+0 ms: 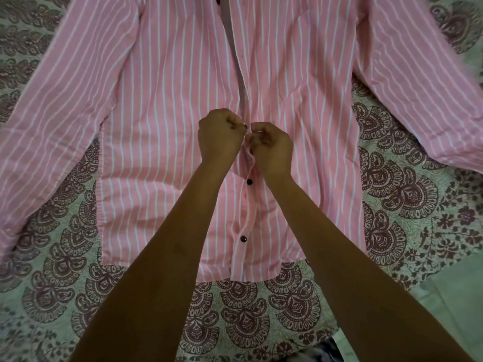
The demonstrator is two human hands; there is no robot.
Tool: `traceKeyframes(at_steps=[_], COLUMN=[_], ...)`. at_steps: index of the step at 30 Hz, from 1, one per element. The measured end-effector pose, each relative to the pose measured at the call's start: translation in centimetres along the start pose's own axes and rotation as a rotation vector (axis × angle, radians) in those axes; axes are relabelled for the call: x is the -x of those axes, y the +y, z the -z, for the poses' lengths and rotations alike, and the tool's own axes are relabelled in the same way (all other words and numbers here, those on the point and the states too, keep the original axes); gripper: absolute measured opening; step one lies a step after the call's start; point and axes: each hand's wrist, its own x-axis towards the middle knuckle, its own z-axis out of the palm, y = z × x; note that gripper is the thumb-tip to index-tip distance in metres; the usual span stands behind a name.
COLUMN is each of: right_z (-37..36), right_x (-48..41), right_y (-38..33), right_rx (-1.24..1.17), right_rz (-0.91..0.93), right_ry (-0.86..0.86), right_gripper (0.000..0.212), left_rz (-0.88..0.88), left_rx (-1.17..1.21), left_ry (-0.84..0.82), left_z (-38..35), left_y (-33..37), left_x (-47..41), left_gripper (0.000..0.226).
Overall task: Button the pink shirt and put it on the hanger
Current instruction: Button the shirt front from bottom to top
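Observation:
The pink shirt (170, 100) with white stripes lies flat, front up, its hem toward me and both sleeves spread out. Two dark buttons (249, 181) near the hem are fastened. Above my hands the placket (236, 61) lies open, and another dark button shows near the collar at the top edge. My left hand (219, 138) pinches the left edge of the placket beside a dark button at mid-front. My right hand (271, 150) pinches the right edge against it. No hanger is in view.
A pale green bedspread (392, 205) with dark maroon paisley print lies under the shirt and fills the view. A plain pale patch (454, 296) shows at the lower right. A dark patterned thing (321, 354) peeks in at the bottom edge.

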Motion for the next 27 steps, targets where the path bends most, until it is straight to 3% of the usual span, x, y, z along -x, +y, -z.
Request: traceKeyframes(at_steps=[8, 14, 18, 22, 27], right_z=[0.5, 0.9, 0.4, -0.5, -1.4], right_x=[-0.5, -1.2, -1.1, -0.1, 0.9], right_y=[-0.3, -1.3, -1.2, -0.8, -0.7], right_rx=[-0.181, -0.154, 0.031, 0.291, 0.208], right_rz=[-0.051, -0.008, 0.131, 0.347, 0.31], right_ry=[-0.063, -0.145, -0.061, 0.074, 0.168], right_gripper=[0.033, 0.008, 0.001, 0.008, 0.008], left_rz=[0.028, 0.115, 0.284, 0.417, 0.481], left_rx=[0.07, 0.242, 0.461, 0.712, 0.896], left_ry=[-0.014, -0.067, -0.095, -0.135, -0.165], left_z=[0.4, 0.4, 0.5, 0.6, 0.4], left_y=[-0.4, -1.1, -1.0, -0.4, -0.5], left_x=[0.1, -0.1, 0.0, 0.5, 0.5], left_gripper=[0.009, 0.017, 0.031, 0.011, 0.01])
